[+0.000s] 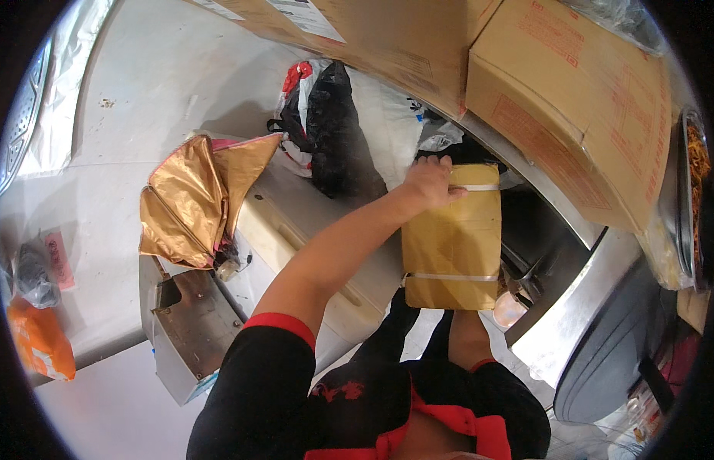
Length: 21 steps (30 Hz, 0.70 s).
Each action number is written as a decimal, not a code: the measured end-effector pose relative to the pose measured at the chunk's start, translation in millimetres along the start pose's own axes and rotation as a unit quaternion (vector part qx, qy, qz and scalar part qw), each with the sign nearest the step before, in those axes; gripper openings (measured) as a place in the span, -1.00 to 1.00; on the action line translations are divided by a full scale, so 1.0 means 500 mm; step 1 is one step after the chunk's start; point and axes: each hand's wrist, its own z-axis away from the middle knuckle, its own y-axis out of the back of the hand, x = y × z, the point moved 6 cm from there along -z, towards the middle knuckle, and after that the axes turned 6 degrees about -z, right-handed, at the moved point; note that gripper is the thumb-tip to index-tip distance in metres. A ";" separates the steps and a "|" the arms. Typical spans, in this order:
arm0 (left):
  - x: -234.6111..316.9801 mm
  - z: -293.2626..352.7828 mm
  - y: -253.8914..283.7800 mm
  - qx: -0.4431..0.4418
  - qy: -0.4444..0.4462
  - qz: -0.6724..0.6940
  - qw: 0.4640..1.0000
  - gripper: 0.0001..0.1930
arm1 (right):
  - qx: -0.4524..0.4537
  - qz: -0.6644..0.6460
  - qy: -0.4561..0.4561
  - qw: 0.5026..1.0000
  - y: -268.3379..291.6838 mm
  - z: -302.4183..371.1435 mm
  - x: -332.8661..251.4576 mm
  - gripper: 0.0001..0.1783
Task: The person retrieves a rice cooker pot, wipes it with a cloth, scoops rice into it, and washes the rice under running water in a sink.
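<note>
A flat brown cardboard package (pixel 449 238) bound with two white straps is in front of me, its long side running away from me. My left hand (pixel 431 182) is closed on its far left corner, the fingers near the upper strap. My right forearm (pixel 469 341) reaches up under the package's near edge. The package hides my right hand, so its fingers do not show. Left of the package, past a pale ledge, lies a crumpled gold and pink umbrella (pixel 190 195). Beyond my left forearm rests a black bag (pixel 335 126) beside a red and white plastic bag (pixel 297 96).
Large cardboard boxes (pixel 560 100) stand at the far right, above a metal-edged opening (pixel 552 222). An open metal box (pixel 197 322) sits to the left. An orange bag (pixel 41 341) lies at the left edge. A round dark lid-like thing (pixel 614 345) is at the right.
</note>
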 end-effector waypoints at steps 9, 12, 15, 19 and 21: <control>-0.015 0.038 0.001 -0.024 -0.015 -0.028 0.999 -0.14 | -0.004 0.006 0.019 1.000 -0.008 0.048 -0.011 -0.66; 0.006 0.065 0.034 -0.029 -0.045 -0.034 0.998 -0.14 | -0.007 0.008 0.029 1.000 -0.023 0.070 -0.016 -0.65; 0.071 0.099 0.102 -0.026 -0.093 -0.052 0.994 -0.25 | -0.009 0.006 0.046 0.999 -0.037 0.093 -0.022 -0.65; 0.104 0.167 0.205 0.053 -0.074 -0.009 0.996 -0.41 | -0.014 0.005 0.051 0.999 -0.056 0.111 -0.015 -0.64; 0.106 0.190 0.228 0.061 -0.090 0.002 0.994 -0.43 | -0.016 -0.001 0.058 0.998 -0.066 0.118 -0.026 -0.64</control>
